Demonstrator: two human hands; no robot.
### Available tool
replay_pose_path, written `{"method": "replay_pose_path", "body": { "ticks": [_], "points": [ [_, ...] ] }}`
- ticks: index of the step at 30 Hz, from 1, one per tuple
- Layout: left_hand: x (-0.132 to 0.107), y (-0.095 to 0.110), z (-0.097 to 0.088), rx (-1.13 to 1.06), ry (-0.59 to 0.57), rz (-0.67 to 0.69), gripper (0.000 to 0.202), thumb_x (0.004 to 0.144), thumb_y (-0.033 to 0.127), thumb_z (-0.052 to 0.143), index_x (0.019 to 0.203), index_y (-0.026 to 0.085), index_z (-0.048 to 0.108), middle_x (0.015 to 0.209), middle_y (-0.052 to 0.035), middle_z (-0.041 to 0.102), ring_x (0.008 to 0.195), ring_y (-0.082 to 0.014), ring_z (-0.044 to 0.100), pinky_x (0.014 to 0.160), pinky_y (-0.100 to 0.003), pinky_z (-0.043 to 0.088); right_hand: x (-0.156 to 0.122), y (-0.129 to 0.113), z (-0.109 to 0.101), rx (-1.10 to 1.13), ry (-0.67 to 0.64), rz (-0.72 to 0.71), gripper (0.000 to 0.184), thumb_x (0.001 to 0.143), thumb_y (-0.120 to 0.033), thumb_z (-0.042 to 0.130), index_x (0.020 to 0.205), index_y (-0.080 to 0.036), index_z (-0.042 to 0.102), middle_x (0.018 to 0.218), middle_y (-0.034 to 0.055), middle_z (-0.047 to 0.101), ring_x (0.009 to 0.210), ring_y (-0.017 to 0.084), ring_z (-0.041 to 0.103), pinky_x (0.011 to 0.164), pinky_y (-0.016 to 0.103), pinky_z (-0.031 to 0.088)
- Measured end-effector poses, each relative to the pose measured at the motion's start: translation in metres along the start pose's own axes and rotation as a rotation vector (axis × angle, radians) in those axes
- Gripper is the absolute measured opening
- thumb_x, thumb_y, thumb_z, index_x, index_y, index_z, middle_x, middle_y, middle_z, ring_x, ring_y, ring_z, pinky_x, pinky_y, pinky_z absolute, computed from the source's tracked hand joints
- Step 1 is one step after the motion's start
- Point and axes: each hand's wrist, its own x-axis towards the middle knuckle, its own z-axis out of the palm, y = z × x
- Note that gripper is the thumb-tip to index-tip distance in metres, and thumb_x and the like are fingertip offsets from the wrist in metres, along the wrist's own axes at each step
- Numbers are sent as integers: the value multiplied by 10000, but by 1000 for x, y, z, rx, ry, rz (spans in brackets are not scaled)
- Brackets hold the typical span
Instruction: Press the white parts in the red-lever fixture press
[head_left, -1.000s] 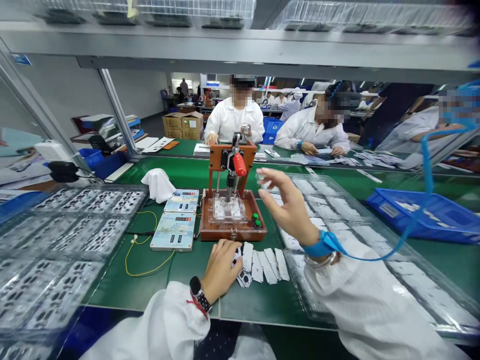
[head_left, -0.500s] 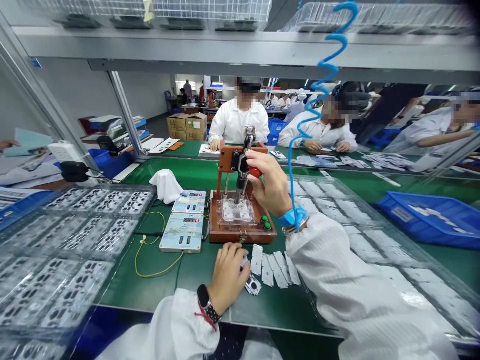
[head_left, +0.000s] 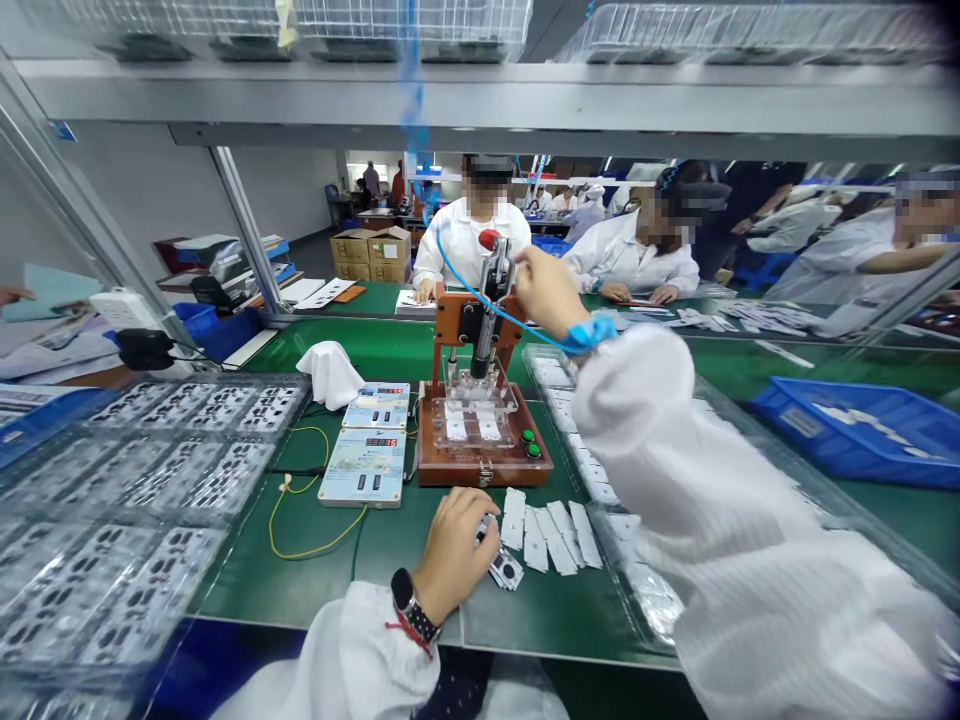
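My left hand rests on the green bench with fingers curled over a small stack of white plates with black round spots; its fingertips are partly hidden. Just beyond it stands a brown hand press with a clear fixture plate, under which white plates lie. The lever of the press stands raised, its red knob at the top and uncovered. My right hand is closed at the right side of the lever, below the knob. Several loose white plates lie fanned out right of my left hand.
Two timer boxes with red digits sit left of the press, by a white cloth. Clear trays of parts cover the left side. More trays and a blue bin are to the right. Co-workers in white sit opposite.
My right hand has moved up and back, swinging the lever upright, and its red knob is now uncovered. The clear fixture shows more openly. The blue coiled hose has swung left. My left hand stays put.
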Motion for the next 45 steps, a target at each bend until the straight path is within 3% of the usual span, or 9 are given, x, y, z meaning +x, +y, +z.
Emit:
{"method": "replay_pose_path", "body": {
  "ticks": [5, 7, 11, 14, 20, 24, 28, 40, 45],
  "points": [
    [0, 1, 2, -6, -24, -5, 169, 768, 46, 511, 849, 176, 583, 942, -45, 608, 931, -213, 526, 825, -372, 413, -104, 54, 34, 200, 226, 140, 143, 761, -133, 367, 726, -199, 488, 696, 39, 582, 686, 186, 554, 714, 352, 471],
    [1, 1, 2, -14, -21, 2, 174, 764, 43, 512, 851, 175, 586, 949, -47, 607, 945, -215, 520, 832, -373, 413, -138, 61, 45, 320, 36, 21, 144, 780, -163, 386, 710, -198, 508, 701, 41, 595, 687, 184, 565, 689, 343, 481],
    [3, 0, 2, -29, -9, 3, 182, 764, 42, 502, 848, 176, 591, 948, -47, 602, 946, -210, 511, 844, -367, 418, -170, 54, 55, 285, -385, -360, 228, 902, -250, 417, 992, -204, 622, 1171, 114, 581, 1108, 237, 506, 949, 440, 400],
    [3, 0, 2, -26, -9, -7, 176, 769, 51, 493, 837, 179, 593, 942, -47, 602, 942, -209, 512, 844, -365, 425, -169, 47, 53, 132, -502, -441, 285, 946, -290, 380, 1098, -221, 611, 1332, 125, 470, 1225, 269, 410, 994, 496, 344],
    [3, 1, 2, -17, -18, -23, 189, 776, 51, 478, 836, 185, 595, 932, -47, 605, 945, -211, 517, 839, -372, 436, -157, 45, 53, 30, -550, -443, 340, 930, -417, 427, 1118, -162, 550, 1293, 165, 490, 1173, 275, 466, 969, 504, 376],
    [4, -1, 4, -1, -20, -6, 190, 776, 46, 480, 834, 185, 596, 930, -52, 608, 940, -217, 520, 834, -380, 441, -157, 35, 56, 51, -521, -478, 398, 932, -396, 427, 1232, -149, 514, 1312, 173, 496, 1239, 280, 418, 1016, 512, 330],
    [5, -1, 4, 5, -30, 4, 187, 784, 48, 475, 839, 180, 596, 941, -58, 608, 951, -222, 524, 844, -383, 442, -154, 15, 60, 43, -630, -497, 381, 967, -321, 362, 1298, -205, 510, 1270, 110, 571, 1272, 258, 406, 1059, 497, 260],
    [5, -7, 3, 11, -85, 40, 203, 831, 135, 415, 851, 188, 610, 967, -86, 615, 973, -252, 540, 851, -426, 460, -142, -5, 51, -14, -829, -428, 362, 977, -375, 362, 1292, -252, 493, 1253, 46, 594, 1150, 204, 535, 959, 357, 368],
    [4, -10, 4, 20, -78, 37, 207, 831, 170, 416, 846, 198, 621, 966, -86, 626, 970, -258, 553, 830, -424, 475, -143, -7, 50, -19, -809, -423, 380, 964, -369, 402, 1293, -196, 484, 1252, 64, 595, 1146, 207, 541, 953, 348, 375]
  ]
}}
